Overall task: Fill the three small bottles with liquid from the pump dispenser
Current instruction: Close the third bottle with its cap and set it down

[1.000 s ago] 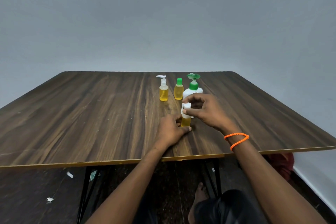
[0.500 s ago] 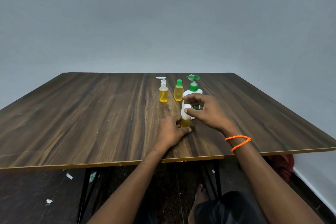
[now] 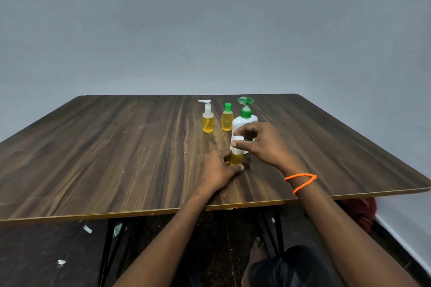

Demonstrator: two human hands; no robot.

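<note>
Bottles, three small ones holding yellow liquid, are standing on a dark wood-grain table (image 3: 116, 158) whose thin pale edge is running along the near side and whose black metal legs are showing below. A plain grey wall is filling the background, and scraps of white paper (image 3: 87, 229) are lying on the dark floor. Farthest left, the clear pump-top bottle (image 3: 207, 119) is standing upright; just beside it the green-capped bottle (image 3: 227, 119) is standing too. Right of those, the white pump dispenser (image 3: 245, 121) with its green collar and head is rising behind the hands. Nearest, the white-capped bottle (image 3: 237, 154) is sitting on the table: the left hand (image 3: 218, 170) is gripping its yellow body, while the right hand (image 3: 263, 144) is pinching its smooth white cap between thumb and fingers. An orange beaded bracelet (image 3: 300, 182) is circling the right wrist.
</note>
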